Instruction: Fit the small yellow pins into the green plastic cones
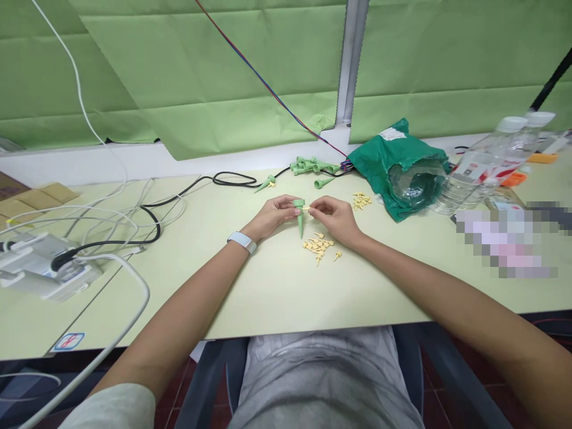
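Note:
My left hand [279,214] pinches a green plastic watering spike [300,225], held upright with its point down over the table. From the right, my right hand [333,217] grips a small yellow valve plug [306,208] between fingertips, against the spike's side just under its wide top. How deep the plug sits in the spike I cannot tell. Below the hands lies a loose pile of yellow plugs [319,244], with a single plug [338,256] apart to its right. Another small group of plugs [361,201] lies right of my right hand.
At the back lie several green spikes [313,165], and one spike with a yellow plug [267,183] to their left. A green plastic bag [397,173] and clear bottles [480,164] stand right. Cables and a white power strip [49,268] crowd the left.

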`<state>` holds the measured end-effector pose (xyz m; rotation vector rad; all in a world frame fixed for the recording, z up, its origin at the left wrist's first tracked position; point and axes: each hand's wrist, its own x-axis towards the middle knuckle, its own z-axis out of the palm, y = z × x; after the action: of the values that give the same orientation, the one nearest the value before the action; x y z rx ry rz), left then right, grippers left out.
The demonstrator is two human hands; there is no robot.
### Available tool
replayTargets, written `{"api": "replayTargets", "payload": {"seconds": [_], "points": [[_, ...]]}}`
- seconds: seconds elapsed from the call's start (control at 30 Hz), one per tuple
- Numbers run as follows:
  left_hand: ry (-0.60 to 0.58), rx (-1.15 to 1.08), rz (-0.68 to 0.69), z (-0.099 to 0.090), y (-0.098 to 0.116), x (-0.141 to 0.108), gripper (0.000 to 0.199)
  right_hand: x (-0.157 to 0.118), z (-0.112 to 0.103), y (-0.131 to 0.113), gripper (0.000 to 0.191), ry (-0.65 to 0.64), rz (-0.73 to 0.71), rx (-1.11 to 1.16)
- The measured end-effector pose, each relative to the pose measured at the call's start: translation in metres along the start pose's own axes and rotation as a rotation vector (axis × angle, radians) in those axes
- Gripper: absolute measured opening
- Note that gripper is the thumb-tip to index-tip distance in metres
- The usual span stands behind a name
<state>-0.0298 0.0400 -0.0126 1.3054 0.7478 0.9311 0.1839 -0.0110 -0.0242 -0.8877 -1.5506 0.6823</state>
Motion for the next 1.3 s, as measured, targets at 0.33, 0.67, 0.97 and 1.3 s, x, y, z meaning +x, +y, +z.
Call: {"api": "replayTargets", "payload": {"seconds": [0.33,0.67,0.97,1.3], "points": [[-0.079,-0.002,-0.004,-0.003,-0.001,0.000,0.035,-0.002,-0.001,-0.003,0.009,-0.063,-0.215,-0.159],[-0.067,-0.016,0.008,0.001,0.003,-0.002,0.037,0.002,0.002,-0.003,0.009,-0.066,-0.175,-0.099],[-0.091,-0.005,0.009,0.003,0.002,-0.005,0.040,0.003,0.004,-0.008,0.009,-0.081,-0.064,-0.036],[-0.109,-0.014,0.028,0.003,0.002,-0.008,0.042,0.009,0.007,-0.007,0.018,-0.107,0.151,0.117]]}}
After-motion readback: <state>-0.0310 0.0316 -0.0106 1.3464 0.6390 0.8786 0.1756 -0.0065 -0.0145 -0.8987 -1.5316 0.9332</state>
